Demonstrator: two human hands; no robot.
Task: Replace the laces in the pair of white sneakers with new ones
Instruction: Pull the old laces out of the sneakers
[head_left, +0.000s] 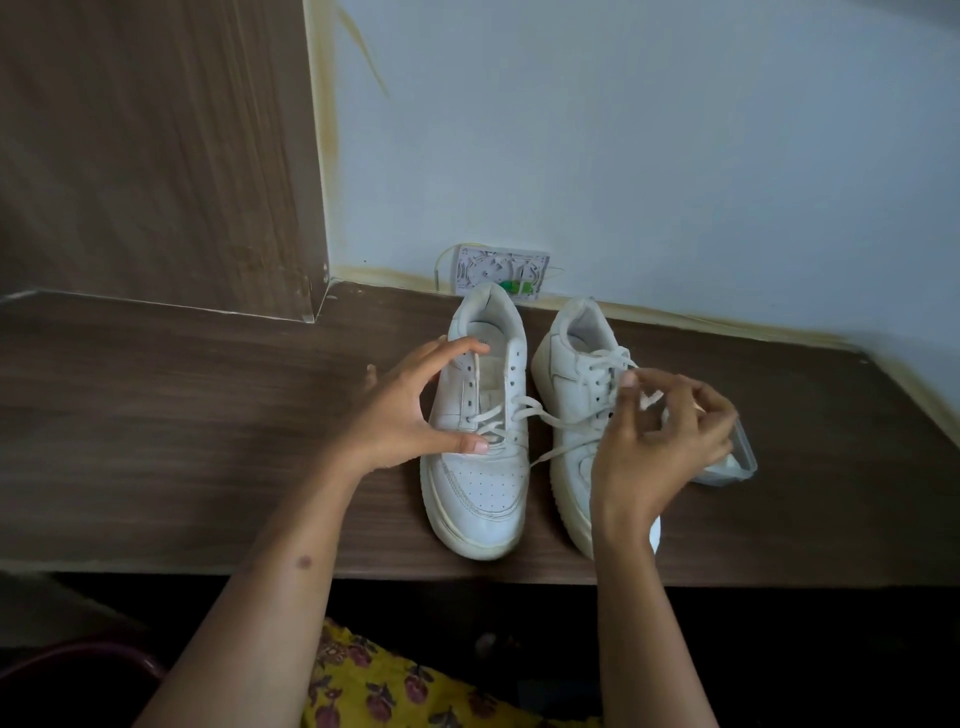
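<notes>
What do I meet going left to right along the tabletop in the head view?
Left hand → white leather sneaker with half-undone laces → second white sneaker → right hand, pinching its white lace → clear plastic container.

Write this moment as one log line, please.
step: unlacing | left hand: steadies left sneaker | right hand: fingers pinch lace over right sneaker | laces half out

Two sneakers (475, 441), two hands (410, 410), one packet (732, 457).
</notes>
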